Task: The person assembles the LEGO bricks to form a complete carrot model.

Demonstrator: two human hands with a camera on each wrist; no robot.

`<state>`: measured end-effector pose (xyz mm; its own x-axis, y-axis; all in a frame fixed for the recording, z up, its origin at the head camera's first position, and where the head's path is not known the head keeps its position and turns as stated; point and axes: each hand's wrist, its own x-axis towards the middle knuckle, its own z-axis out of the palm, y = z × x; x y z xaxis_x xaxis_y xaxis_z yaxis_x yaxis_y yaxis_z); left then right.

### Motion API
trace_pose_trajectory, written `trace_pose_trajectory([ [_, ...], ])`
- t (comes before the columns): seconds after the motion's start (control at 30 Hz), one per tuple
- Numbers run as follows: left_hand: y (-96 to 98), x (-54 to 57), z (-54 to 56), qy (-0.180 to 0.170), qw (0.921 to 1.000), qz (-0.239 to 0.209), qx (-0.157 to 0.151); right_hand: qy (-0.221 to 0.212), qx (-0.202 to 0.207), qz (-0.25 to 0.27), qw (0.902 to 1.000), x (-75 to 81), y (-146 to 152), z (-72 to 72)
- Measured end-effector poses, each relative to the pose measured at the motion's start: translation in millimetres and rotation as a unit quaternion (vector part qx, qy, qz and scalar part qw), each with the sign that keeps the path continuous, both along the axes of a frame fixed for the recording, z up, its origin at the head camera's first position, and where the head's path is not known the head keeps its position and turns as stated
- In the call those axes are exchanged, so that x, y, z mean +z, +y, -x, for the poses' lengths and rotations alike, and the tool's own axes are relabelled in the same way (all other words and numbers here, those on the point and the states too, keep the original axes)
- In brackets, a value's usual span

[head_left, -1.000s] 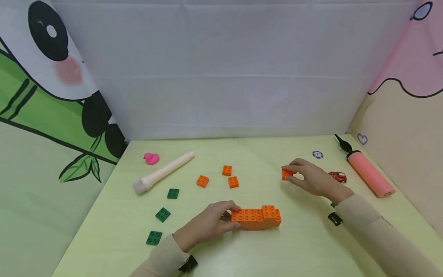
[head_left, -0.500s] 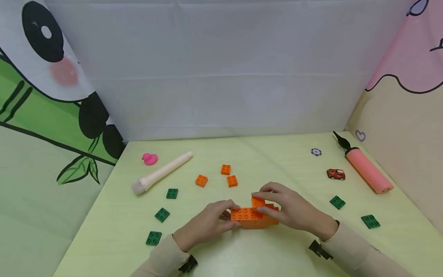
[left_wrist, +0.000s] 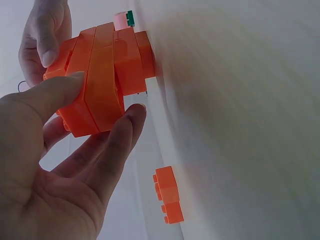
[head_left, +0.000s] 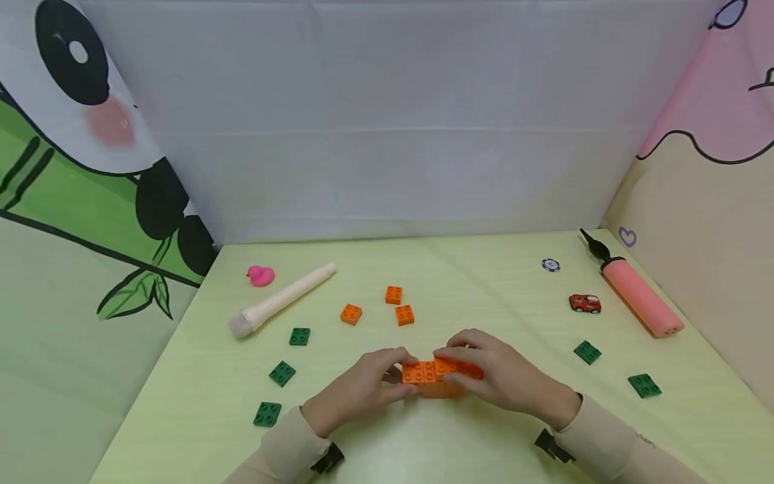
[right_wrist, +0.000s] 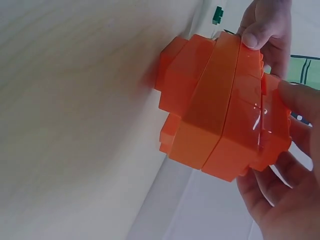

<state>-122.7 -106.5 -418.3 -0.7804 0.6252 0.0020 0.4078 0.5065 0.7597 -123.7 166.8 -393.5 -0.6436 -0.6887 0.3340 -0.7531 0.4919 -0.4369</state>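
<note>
**Stepped build of glossy orange plastic bricks (head_left: pixel 440 390) sits near the middle of the pale tabletop (head_left: pixel 484 289)**

The left hand (head_left: pixel 361 386) grips the build's left end between thumb and fingers. The right hand (head_left: pixel 508 373) pinches a square orange upper brick (head_left: pixel 445 365) on its top, covering most of the right end.

The build looks light and stiff, and its smooth walls may prove a little slippery. It should not break easily, though joints could part under a sideways pull. The flat side walls, low on the stack, seem the best place to take hold, with pressure straight down over the studs.

Counted apart from the build: three loose orange bricks (head_left: pixel 351 314) beyond it and five green square bricks (head_left: pixel 281 374), three to the left and two to the right. There is one each of pink toy duck (head_left: pixel 261 275), white tapering tube (head_left: pixel 284 299), blue-and-white round chip (head_left: pixel 551 265), red toy car (head_left: pixel 584 304) and coral-pink cylinder with a black nozzle (head_left: pixel 642 297). The build's own bricks cannot be fully counted behind the fingers.
</note>
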Motion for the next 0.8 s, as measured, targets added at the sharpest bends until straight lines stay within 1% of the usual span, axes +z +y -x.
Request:
trace_pose_trajectory([
  [0.27,-0.1,-0.3,0.1,0.002,1.0,0.002,0.001,-0.032,-0.013,0.008,0.9994,-1.7,-0.7,-2.8],
  [0.4,-0.2,-0.8,0.5,-0.003,1.0,0.002,0.002,-0.05,-0.011,0.018,0.9985,-2.5,-1.7,-2.7],
  [0.6,-0.4,0.7,0.9,-0.006,1.0,0.006,0.003,-0.053,-0.01,0.015,0.9984,-3.5,-1.7,0.1],
  [0.8,-0.2,1.4,-0.3,-0.013,0.9999,0.005,0.004,-0.051,-0.01,0.016,0.9985,-4.5,-1.9,-0.7],
])
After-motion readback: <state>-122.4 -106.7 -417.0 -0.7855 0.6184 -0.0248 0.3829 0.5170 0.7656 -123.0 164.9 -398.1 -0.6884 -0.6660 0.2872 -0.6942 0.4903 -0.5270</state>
